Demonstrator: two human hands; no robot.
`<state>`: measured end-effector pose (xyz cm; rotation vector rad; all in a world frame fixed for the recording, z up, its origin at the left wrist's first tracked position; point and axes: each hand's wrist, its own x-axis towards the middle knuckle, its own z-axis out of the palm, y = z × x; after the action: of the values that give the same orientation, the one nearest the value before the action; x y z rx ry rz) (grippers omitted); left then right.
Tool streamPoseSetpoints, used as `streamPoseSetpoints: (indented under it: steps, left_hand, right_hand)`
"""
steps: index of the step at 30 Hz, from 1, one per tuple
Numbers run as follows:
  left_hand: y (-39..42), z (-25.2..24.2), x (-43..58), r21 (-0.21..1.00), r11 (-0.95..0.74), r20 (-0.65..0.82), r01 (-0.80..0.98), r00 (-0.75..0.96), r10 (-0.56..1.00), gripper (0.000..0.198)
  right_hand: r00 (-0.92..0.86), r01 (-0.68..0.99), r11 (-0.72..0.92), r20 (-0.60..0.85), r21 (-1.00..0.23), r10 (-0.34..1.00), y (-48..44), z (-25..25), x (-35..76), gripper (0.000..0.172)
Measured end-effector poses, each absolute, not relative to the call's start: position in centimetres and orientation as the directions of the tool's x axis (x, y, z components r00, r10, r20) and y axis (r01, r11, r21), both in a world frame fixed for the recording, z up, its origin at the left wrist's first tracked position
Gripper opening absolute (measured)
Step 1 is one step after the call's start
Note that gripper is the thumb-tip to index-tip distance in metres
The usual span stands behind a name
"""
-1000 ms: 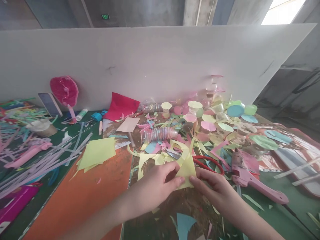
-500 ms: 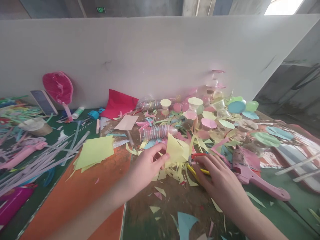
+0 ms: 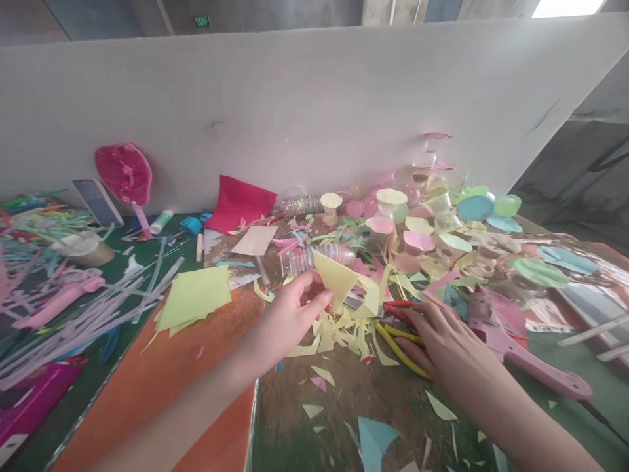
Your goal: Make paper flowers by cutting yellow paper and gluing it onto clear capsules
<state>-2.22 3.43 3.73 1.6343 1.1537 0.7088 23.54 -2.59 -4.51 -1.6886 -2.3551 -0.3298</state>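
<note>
Between thumb and fingers, my left hand (image 3: 297,311) pinches a piece of yellow paper (image 3: 337,278) above the middle of the table. My right hand (image 3: 435,334) is closed on the scissors (image 3: 403,351), which have red and yellow handles. The scissor blades point left at the paper, and a loose-hanging yellow part (image 3: 369,296) lies on their right side. Yellow scraps (image 3: 351,334) are heaped just below the blades. A stack of yellow sheets (image 3: 195,298) lies to the left, on an orange board (image 3: 196,380).
A pink glue gun (image 3: 540,370) lies right of my right hand. Plastic cups with paper discs (image 3: 392,200) crowd the back. Pale strips (image 3: 122,314), a phone (image 3: 98,202) and a pink fan-shaped item (image 3: 124,174) are at left. A grey partition (image 3: 295,105) stands behind.
The scissor handles have spread wider apart in my right hand. The yellow paper now shows a pointed flap turned up near my left fingers. The whole view has shifted slightly.
</note>
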Motion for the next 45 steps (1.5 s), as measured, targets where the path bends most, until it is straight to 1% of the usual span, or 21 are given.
streamPoseSetpoints:
  steps: [3,5,8,10,13,15,17,19,22,25,27,30,33,35,38,41,45]
  left_hand:
    - [3.3,3.9,-2.3,0.923,-0.08,-0.074,0.376,0.379,0.923,0.024]
    - [3.3,4.0,-2.4,0.92,-0.077,-0.081,0.385,0.378,0.922,0.023]
    - [3.2,4.1,-2.4,0.92,-0.086,-0.067,0.382,0.37,0.927,0.02]
    - [3.2,4.2,-2.5,0.928,-0.083,-0.062,0.363,0.37,0.927,0.02]
    - [3.1,4.4,-2.5,0.936,-0.054,-0.085,0.347,0.372,0.924,0.022]
    - [3.0,4.5,-2.5,0.934,-0.046,-0.096,0.353,0.372,0.923,0.021]
    - [3.0,4.4,-2.5,0.936,-0.046,-0.093,0.348,0.373,0.923,0.02]
    - [3.0,4.4,-2.5,0.945,-0.05,-0.076,0.324,0.365,0.928,0.02]
    - [3.1,4.5,-2.5,0.955,-0.077,-0.015,0.286,0.307,0.951,0.021]
    - [3.0,5.0,-2.5,0.964,-0.115,0.052,0.241,0.253,0.966,0.021]
    - [2.8,5.4,-2.4,0.97,-0.122,0.073,0.21,0.227,0.971,0.019]
    - [2.4,5.7,-2.2,0.97,-0.137,0.105,0.199,0.162,0.981,0.018]
    - [2.2,5.8,-2.1,0.966,-0.155,0.138,0.206,0.092,0.986,0.022]
    - [2.0,5.8,-2.0,0.968,-0.16,0.149,0.194,0.067,0.987,0.021]
    - [1.8,5.7,-1.7,0.973,-0.164,0.153,0.161,0.075,0.985,0.02]
    - [1.5,5.4,-1.4,0.976,-0.139,0.125,0.167,0.09,0.988,0.021]
    - [0.9,4.9,-0.9,0.982,-0.11,0.1,0.152,0.07,0.992,0.023]
  right_hand:
    - [-0.306,0.949,0.314,0.304,0.023,0.902,-2.6,-4.1,23.5,0.034]
    - [-0.287,0.953,0.302,0.338,0.009,0.896,-2.6,-3.7,23.3,0.033]
    - [-0.251,0.962,0.275,0.405,-0.001,0.879,-2.7,-3.1,23.0,0.038]
    - [-0.23,0.965,0.261,0.424,-0.016,0.876,-2.6,-2.9,23.0,0.042]
    - [-0.171,0.97,0.227,0.428,-0.083,0.888,-2.6,-2.8,23.0,0.047]
    - [-0.137,0.962,0.219,0.401,-0.166,0.906,-2.6,-2.7,23.0,0.047]
    - [-0.092,0.936,0.198,0.341,-0.29,0.936,-2.7,-2.5,22.9,0.044]
    - [-0.025,0.886,0.13,0.234,-0.446,0.972,-2.9,-2.0,22.5,0.04]
    - [0.035,0.751,-0.013,0.021,-0.66,0.999,-3.2,-1.1,21.7,0.04]
    - [-0.024,0.563,-0.075,-0.106,-0.823,0.994,-3.3,-0.5,21.1,0.044]
    - [-0.083,0.46,-0.089,-0.142,-0.884,0.986,-3.4,-0.5,20.9,0.046]
    - [-0.115,0.431,-0.1,-0.165,-0.897,0.98,-3.9,-0.7,20.8,0.05]
    - [-0.124,0.437,-0.086,-0.154,-0.895,0.98,-4.5,-0.5,20.9,0.065]
    - [-0.14,0.424,-0.08,-0.153,-0.902,0.978,-4.8,0.0,20.9,0.069]
    - [-0.187,0.394,-0.072,-0.156,-0.917,0.97,-4.8,1.0,20.7,0.061]
    - [-0.231,0.394,-0.062,-0.164,-0.917,0.959,-4.7,1.6,20.3,0.055]
    - [-0.215,0.405,-0.098,-0.199,-0.909,0.956,-4.8,1.7,19.9,0.046]
